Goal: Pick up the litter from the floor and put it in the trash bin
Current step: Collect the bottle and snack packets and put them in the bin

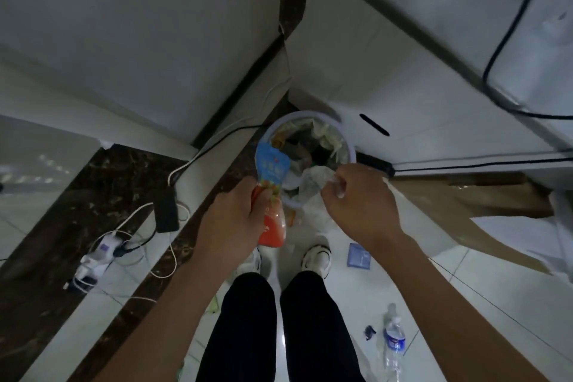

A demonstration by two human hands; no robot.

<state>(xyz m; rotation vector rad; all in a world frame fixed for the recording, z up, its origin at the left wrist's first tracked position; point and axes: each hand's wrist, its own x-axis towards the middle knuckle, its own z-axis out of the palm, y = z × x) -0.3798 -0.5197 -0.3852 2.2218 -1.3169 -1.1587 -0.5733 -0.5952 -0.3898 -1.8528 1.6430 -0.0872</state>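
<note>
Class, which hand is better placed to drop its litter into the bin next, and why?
Probably the right hand: its clear plastic wrap hangs over the opening of the trash bin. The left hand grips a snack packet whose top only reaches the rim, most of it outside.

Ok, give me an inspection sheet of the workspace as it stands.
Surface: tiled floor, white with dark strips.
Job's things: bin holds trash; packet and wrap held over its near rim.
Clutter: bottle, blue card and dark scrap lie on the floor.
Grippers: left hand grips the packet; right hand pinches the wrap.
Cables: power strip, adapter and white leads left of the bin; black cable upper right.
Surroundings: white cabinets, cardboard.
</note>
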